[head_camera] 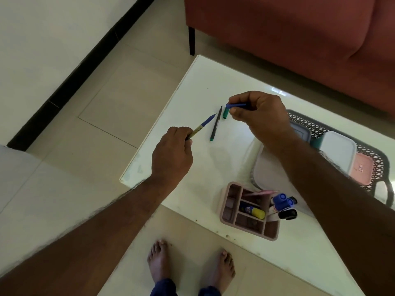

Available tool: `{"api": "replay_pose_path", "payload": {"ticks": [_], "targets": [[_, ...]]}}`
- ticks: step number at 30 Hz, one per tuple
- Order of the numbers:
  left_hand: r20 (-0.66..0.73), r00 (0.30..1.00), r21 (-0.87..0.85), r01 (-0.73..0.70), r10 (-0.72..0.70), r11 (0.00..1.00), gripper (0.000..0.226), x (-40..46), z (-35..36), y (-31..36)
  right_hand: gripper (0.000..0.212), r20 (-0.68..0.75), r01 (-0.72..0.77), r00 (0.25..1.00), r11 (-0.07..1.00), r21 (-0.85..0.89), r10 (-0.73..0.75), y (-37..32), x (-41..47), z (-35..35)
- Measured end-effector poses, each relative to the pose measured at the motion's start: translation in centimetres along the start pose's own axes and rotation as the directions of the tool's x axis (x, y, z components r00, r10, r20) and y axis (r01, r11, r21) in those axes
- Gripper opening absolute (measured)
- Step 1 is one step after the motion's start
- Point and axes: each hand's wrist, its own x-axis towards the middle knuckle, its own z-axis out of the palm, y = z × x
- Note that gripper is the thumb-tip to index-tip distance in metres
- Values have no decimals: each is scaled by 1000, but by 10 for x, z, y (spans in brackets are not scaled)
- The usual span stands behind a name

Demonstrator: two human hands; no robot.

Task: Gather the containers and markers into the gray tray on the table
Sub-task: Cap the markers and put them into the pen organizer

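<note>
Head view: the dark green-capped pen (215,124) lies loose on the bench (192,92) between both hands, long axis toward the far corner, while left hand (173,153) pinches a blue-tipped pen (204,124) and right hand (259,116) grips a blue marker (236,105), gray tray (376,167) rightward.

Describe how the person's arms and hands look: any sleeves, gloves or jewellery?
Both forearms are bare, with no sleeves in view. The left hand and the right hand wear no gloves, and no rings, watch or bracelet can be seen.
</note>
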Motion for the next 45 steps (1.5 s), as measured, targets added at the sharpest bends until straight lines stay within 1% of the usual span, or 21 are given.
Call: {"api": "replay_pose_path", "payload": {"ticks": [3,7,12,16,20,24,27,31,34,40,42,45], "targets": [[-6,999,4,-35,35,999,18,-4,2,9,20,28,30,999,990,-138,-26,1,-6,-9],[-4,997,14,-83,83,996,19,-8,7,19,20,93,100,993,941,-325,-73,4,-16,-17],[-9,993,15,-113,113,993,18,-11,10,29,22,69,109,993,934,-340,-91,11,-23,-25],[13,994,22,-111,111,994,19,-13,14,36,21,61,110,994,934,-341,-94,15,-26,-29],[38,994,28,-104,103,994,20,-15,16,41,22,80,94,994,930,-356,-70,17,-30,-33],[56,991,38,-125,123,991,19,-14,17,46,18,136,94,990,916,-389,-44,20,-32,-35],[61,988,21,-144,142,989,19,-11,18,49,14,129,59,992,944,-325,-18,18,-33,-39],[72,983,-7,-167,168,986,19,-11,18,54,13,204,42,979,950,-309,23,17,-37,-39],[74,984,-25,-160,161,987,20,-13,18,59,14,207,25,978,966,-259,30,16,-38,-41],[84,976,-45,-197,200,979,15,-12,16,60,14,215,-24,975,989,-146,55,20,-45,-42],[100,970,-78,-214,221,974,17,-11,13,64,14,199,-48,978,997,-56,59,20,-49,-42],[97,970,-145,-206,221,968,20,-6,10,80,20,85,-97,993,978,184,83,18,-59,-45]]}}
